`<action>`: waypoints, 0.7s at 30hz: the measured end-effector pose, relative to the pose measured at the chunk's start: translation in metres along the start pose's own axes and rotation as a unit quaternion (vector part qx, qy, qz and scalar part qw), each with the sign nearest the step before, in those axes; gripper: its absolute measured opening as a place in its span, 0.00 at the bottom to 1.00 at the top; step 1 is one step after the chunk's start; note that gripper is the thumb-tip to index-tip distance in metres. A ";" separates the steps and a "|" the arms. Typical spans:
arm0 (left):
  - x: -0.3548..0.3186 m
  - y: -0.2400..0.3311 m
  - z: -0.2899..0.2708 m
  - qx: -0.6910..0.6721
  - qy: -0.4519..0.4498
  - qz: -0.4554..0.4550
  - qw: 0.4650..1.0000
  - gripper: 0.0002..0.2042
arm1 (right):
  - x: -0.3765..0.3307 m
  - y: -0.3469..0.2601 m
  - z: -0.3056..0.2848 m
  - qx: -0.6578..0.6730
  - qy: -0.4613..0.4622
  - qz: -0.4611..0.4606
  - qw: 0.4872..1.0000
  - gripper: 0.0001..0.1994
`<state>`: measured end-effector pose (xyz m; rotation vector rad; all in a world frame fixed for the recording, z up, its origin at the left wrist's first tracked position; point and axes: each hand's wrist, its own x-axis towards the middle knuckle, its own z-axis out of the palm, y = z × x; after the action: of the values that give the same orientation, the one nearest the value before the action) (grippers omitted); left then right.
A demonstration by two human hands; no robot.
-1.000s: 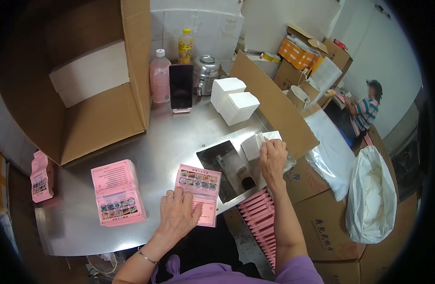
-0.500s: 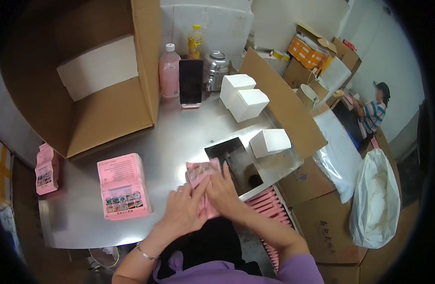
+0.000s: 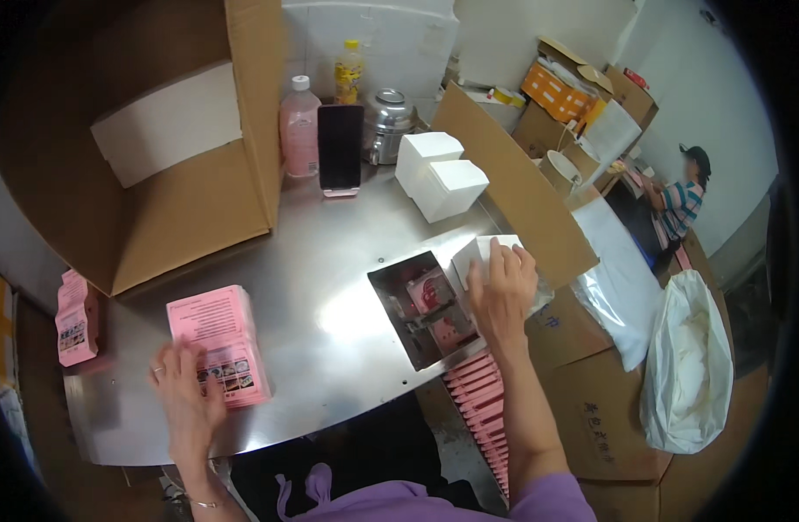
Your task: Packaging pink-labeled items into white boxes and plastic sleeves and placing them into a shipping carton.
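My left hand [image 3: 189, 396] rests at the near left part of a stack of pink printed packets [image 3: 210, 317], fingers apart and touching it. Over at the right, my right hand [image 3: 502, 296] is closed around a small white box [image 3: 466, 264], thumb on its near side and fingers across the top. Part of that box is hidden under the hand. Just left of it is a rectangular opening [image 3: 385, 287] in the metal table, with a pink packet [image 3: 430, 291] lying inside. Two more white boxes [image 3: 441, 178] stand farther back, side by side.
A large open cardboard box [image 3: 195, 209] stands at the left of the metal table [image 3: 321, 261]. A phone [image 3: 340, 148], bottles [image 3: 300, 126] and a metal pot [image 3: 389, 122] line the back. Pink packets [image 3: 478, 391] fill a container below the right edge. Another person [image 3: 678, 204] sits far right.
My hands have parted: the left moved to the pink stack, the right to the white box. The pink packet they held is gone from them, and a pink packet shows in the opening.
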<state>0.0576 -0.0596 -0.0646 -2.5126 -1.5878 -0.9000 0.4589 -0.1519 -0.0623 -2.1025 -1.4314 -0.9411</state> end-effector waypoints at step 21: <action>-0.016 0.088 0.086 -0.165 -0.199 0.189 0.947 0.50 | -0.081 -0.103 -0.020 0.290 -0.138 -0.291 0.901 0.20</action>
<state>0.1658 -0.0866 -0.1206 -3.2482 -1.0082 -0.6845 0.3385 -0.1782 -0.1108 -1.4144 -2.2226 -0.3115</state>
